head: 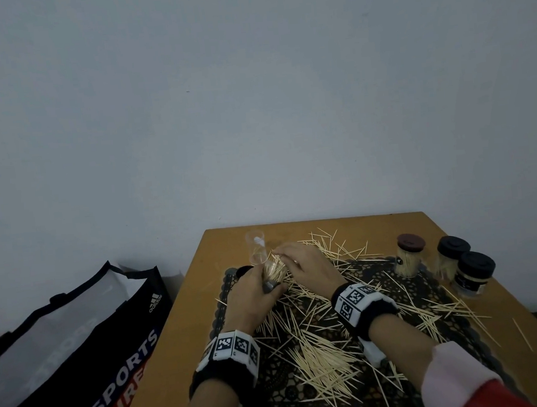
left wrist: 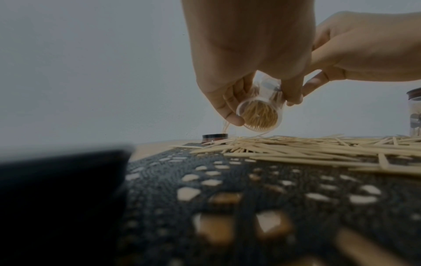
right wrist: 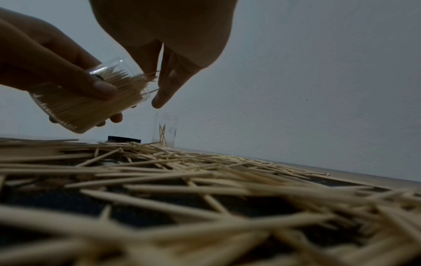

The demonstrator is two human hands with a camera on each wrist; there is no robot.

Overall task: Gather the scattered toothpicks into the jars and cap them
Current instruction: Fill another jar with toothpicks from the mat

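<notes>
My left hand (head: 265, 280) grips a clear jar (left wrist: 259, 115) packed with toothpicks and holds it tilted above the mat, mouth toward the right hand. The same jar (right wrist: 91, 108) shows toothpick tips poking out of its mouth. My right hand (head: 281, 254) is at that mouth, and its nearly straight fingers (right wrist: 169, 84) touch the protruding tips. Scattered toothpicks (head: 320, 361) cover the black lace mat (head: 277, 394). A second clear jar (head: 256, 246) stands uncapped behind the hands with a few toothpicks inside. A loose dark cap (head: 242, 271) lies beside it.
Three capped jars full of toothpicks stand at the right: one brown-lidded (head: 409, 256), two black-lidded (head: 452, 255) (head: 473, 274). The wooden table (head: 188, 340) ends against a grey wall. A black sports bag (head: 77, 333) sits on the floor to the left.
</notes>
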